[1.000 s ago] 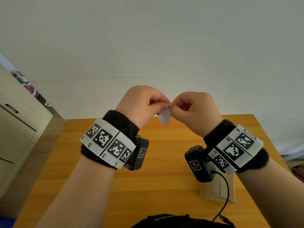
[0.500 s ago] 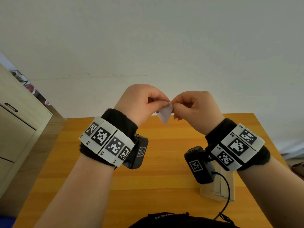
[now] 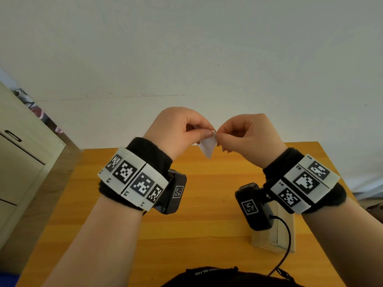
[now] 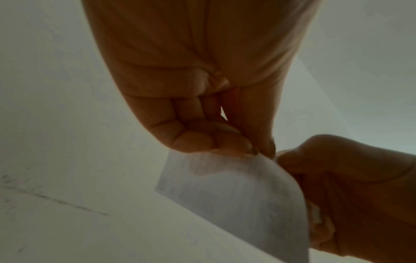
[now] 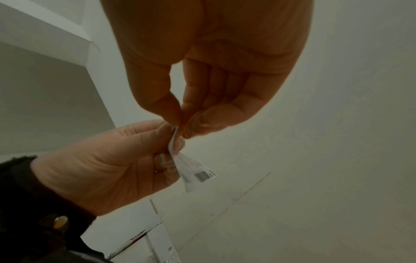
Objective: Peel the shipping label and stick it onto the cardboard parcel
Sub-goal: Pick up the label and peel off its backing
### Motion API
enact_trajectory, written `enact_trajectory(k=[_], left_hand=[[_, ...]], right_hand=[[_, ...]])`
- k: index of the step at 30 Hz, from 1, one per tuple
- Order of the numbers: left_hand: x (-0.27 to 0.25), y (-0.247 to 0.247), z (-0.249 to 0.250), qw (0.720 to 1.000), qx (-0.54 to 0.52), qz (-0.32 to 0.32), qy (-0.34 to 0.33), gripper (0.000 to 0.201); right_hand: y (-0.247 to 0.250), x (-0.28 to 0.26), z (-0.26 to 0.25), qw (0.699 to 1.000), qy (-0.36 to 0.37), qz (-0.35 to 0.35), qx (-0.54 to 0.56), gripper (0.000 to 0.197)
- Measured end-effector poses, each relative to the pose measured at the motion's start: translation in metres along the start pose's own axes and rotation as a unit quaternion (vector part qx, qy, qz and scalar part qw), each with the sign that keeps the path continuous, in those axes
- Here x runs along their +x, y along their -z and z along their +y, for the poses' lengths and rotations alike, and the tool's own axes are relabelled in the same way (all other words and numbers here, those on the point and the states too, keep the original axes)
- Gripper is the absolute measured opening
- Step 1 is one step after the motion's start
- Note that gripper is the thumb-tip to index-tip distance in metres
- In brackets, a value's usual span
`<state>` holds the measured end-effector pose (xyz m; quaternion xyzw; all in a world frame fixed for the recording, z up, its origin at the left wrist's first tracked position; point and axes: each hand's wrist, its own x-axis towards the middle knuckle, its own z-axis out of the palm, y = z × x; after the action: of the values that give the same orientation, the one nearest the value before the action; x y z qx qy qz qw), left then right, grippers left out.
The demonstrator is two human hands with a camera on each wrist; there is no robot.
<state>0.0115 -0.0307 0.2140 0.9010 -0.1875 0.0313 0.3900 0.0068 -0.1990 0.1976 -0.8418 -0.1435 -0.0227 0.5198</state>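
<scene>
Both hands are raised above the counter. The left hand pinches the label between thumb and fingers; the right hand pinches its top corner. The label's print, with a dark barcode-like block, is too blurred to read. The parcel lies on the orange wooden counter below the right wrist. Wristbands carry black-and-white markers tagged L2, R2. White wall behind; pale cabinet at left.
</scene>
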Motion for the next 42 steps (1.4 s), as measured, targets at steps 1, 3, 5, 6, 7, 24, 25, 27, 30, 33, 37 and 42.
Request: enact_trajectory(k=[1, 3, 5, 6, 7, 24, 25, 27, 30, 33, 37, 42], left_hand=[[0.000, 0.000, 0.000, 1.000, 0.001, 0.001, -0.001, 0.013], [-0.001, -0.002, 0.000, 1.000, 0.007, 0.006, -0.005, 0.013], [-0.002, -0.004, -0.001, 1.000, 0.013, 0.016, -0.009, 0.016], [-0.002, -0.005, -0.001, 1.000, 0.014, 0.025, -0.012, 0.018], [-0.003, -0.007, -0.001, 0.999, 0.010, 0.036, -0.016, 0.021], [-0.008, -0.024, 0.004, 0.987, 0.016, 0.156, -0.031, 0.006], [-0.008, -0.023, 0.005, 0.989, 0.021, 0.144, -0.033, 0.006], [-0.009, -0.022, 0.008, 0.990, 0.024, 0.130, -0.038, 0.006], [-0.011, -0.022, 0.011, 0.993, 0.015, 0.120, -0.012, 0.007], [-0.011, -0.023, 0.011, 0.993, 0.003, 0.115, 0.004, 0.007], [-0.010, -0.025, 0.010, 0.993, 0.014, 0.120, 0.008, 0.010], [-0.008, -0.025, 0.008, 0.992, 0.023, 0.122, 0.014, 0.009]], right_hand=[[0.000, 0.000, -0.001, 1.000, 0.001, 0.002, -0.001, 0.020], [0.000, -0.001, -0.001, 1.000, 0.001, 0.008, 0.000, 0.020], [-0.001, -0.001, -0.001, 1.000, -0.004, 0.015, 0.006, 0.018], [-0.001, -0.001, -0.001, 1.000, -0.007, 0.018, 0.011, 0.017], [-0.001, -0.001, 0.000, 1.000, -0.010, 0.021, 0.017, 0.016], [0.001, -0.002, 0.004, 0.988, -0.051, 0.047, 0.136, 0.014], [0.001, -0.003, 0.004, 0.990, -0.046, 0.044, 0.126, 0.014], [0.001, -0.004, 0.004, 0.993, -0.038, 0.041, 0.108, 0.013], [0.001, -0.004, 0.005, 0.995, -0.028, 0.045, 0.090, 0.012], [0.000, -0.005, 0.005, 0.996, -0.017, 0.048, 0.068, 0.012], [-0.002, -0.006, 0.004, 0.998, -0.001, 0.058, 0.028, 0.012], [-0.005, -0.007, 0.003, 0.997, 0.021, 0.071, -0.026, 0.014]])
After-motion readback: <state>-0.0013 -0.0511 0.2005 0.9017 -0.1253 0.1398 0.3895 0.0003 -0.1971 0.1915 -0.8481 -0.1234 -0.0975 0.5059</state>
